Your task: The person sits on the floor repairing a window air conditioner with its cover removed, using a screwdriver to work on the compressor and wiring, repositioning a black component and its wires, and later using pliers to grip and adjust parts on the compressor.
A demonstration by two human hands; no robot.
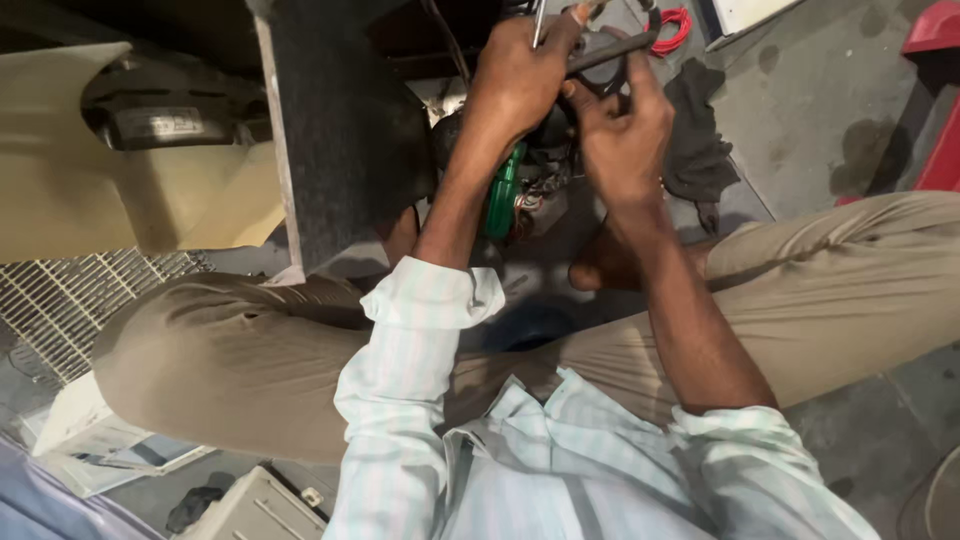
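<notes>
My left hand [520,75] is closed around a thin metal tool [538,22] that sticks up at the top of the view. My right hand [625,135] grips a dark grey metal part [605,50] just beside it, the fingers curled over its edge. Both hands work over a small motor-like assembly with a green part [505,190] and coloured wires [530,200] below them. I sit on the floor with my knees spread around the assembly.
A dark slab-like panel [340,120] stands upright to the left. A cream housing [90,190] and a metal grille [70,300] lie further left. A dark rag [700,130], red cable [675,25] and red object [935,90] lie on the concrete floor at right.
</notes>
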